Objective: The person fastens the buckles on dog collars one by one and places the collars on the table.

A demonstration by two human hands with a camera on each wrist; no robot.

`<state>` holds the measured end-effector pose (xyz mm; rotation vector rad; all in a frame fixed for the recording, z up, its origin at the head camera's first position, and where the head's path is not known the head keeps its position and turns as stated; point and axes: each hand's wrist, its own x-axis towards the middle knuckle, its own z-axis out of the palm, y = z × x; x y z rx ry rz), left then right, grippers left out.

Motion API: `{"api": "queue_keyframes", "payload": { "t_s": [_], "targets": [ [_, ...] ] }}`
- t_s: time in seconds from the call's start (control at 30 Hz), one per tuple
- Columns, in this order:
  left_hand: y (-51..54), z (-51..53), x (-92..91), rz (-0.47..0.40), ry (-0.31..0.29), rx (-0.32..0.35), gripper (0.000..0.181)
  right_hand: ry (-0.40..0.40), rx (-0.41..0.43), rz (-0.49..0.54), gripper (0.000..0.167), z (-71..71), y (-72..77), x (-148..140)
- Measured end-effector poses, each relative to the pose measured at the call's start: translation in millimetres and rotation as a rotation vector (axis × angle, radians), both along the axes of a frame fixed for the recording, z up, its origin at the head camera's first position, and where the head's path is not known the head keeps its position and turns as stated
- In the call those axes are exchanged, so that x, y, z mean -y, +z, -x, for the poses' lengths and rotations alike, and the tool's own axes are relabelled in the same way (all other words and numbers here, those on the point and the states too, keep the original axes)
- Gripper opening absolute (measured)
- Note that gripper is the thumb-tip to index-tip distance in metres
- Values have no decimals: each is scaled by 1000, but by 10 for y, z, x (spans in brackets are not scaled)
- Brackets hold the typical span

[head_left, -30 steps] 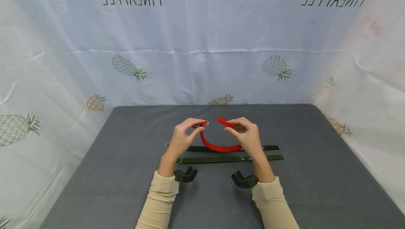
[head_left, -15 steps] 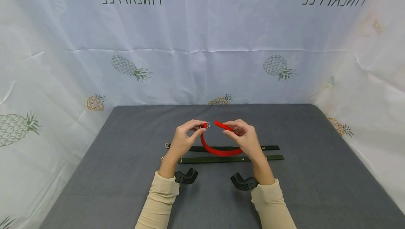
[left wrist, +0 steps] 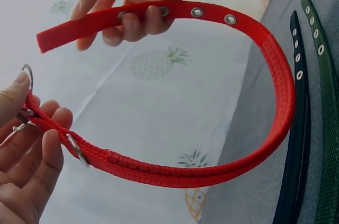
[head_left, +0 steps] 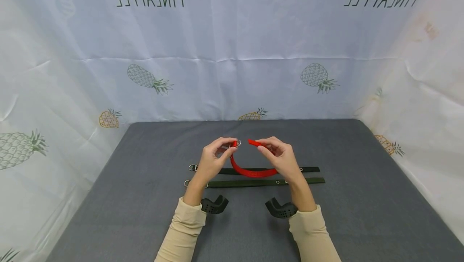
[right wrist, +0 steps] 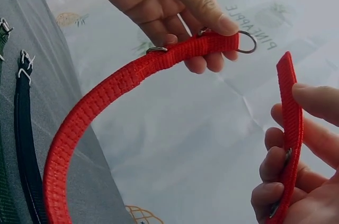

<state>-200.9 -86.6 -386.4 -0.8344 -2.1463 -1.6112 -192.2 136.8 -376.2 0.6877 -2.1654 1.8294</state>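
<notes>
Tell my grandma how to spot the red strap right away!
Find the big grey table, then the left hand and right hand above it. The red strap curves between them, one end held in each. It is the only bright red one; the black strap and green strap lie on the table.

"What's the red collar (left wrist: 159,175) made of?"
"Ribbed woven webbing, slightly glossy, with shiny metal eyelets (left wrist: 230,23)."
"And the desk (head_left: 108,213)?"
"Covered in matt cloth; the curtain (head_left: 232,32) looks creased, faintly glossy."

Right hand (head_left: 283,156) edged inward; tip (head_left: 253,143) of red strap (head_left: 255,173) flatter, nearer metal ring (head_left: 240,143) than second ago. End ring (head_left: 185,183) of green strap (head_left: 239,183), hidden then, now showing.
</notes>
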Motion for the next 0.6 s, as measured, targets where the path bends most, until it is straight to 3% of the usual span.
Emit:
{"api": "queue_keyframes", "payload": {
  "t_s": [0.33, 0.6],
  "targets": [
    [25, -29, -42, 11, -3, -46, 25, -15, -23, -51, 21, -5, 8, 30],
    [35, -44, -64, 43, 9, -44, 25, -12, -21, -74, 19, -15, 13, 49]
  ]
}}
